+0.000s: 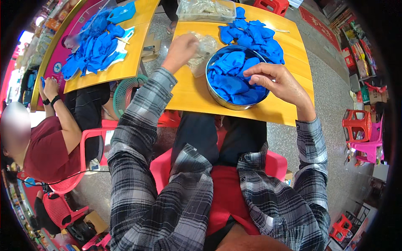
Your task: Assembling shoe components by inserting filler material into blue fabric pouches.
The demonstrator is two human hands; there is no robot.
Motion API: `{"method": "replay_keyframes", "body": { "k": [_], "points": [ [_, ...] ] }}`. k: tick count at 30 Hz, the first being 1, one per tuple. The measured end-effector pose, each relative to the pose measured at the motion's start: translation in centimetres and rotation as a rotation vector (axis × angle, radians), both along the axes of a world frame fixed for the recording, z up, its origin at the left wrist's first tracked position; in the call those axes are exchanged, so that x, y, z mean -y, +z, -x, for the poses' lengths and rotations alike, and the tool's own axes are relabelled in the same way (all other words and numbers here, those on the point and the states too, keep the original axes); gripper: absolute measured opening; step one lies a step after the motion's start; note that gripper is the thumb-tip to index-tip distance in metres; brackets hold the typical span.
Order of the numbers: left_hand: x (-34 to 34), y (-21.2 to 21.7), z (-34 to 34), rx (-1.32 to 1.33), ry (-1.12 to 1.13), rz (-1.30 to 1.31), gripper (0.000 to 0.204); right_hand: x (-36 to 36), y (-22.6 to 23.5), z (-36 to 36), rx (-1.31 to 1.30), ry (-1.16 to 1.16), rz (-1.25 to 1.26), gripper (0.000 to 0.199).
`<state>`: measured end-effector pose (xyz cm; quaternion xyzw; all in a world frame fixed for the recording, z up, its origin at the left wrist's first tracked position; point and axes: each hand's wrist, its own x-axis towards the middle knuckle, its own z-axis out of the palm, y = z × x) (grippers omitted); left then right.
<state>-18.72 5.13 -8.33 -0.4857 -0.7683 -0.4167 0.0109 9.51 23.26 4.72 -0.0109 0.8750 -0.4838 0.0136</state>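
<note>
Overhead, head view:
Left hand (181, 49): fingers curled, gripping a clear plastic bag (202, 51) that lies on the yellow table (190, 94), just left of the bowl.
Right hand (279, 81): fingertips pinched together over the bowl's right rim, touching blue fabric pieces (231, 77); whether they grasp one I cannot tell.
Round metal bowl (219, 99): heaped with those blue pieces.
Behind bowl: loose blue pile (255, 35) on the table.
Clear plastic box (205, 9): at the far edge, pale contents, unclear.
Neighbouring table (134, 62): more blue pieces (94, 44).
</note>
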Motion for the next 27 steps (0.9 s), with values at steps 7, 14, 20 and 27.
{"method": "replay_keyframes", "body": {
  "k": [7,14,20,27],
  "points": [
    [0.0,4.9,-2.0,0.864,-0.024,-0.173,0.028,0.8,-1.7,4.9,-0.159,-0.079,0.075,0.032],
    [1.2,10.7,-3.4,0.992,-0.175,-0.249,0.017,2.0,-3.4,10.2,-0.343,0.004,0.024,0.059],
    [1.9,12.1,-2.9,1.184,-0.321,-0.4,0.028,4.1,-2.0,10.1,-0.067,-0.025,0.677,0.04],
    [4.1,7.0,-6.4,1.567,-0.481,-0.557,0.057,2.9,-1.2,10.2,0.219,-0.164,0.755,0.028]
  ]
}}
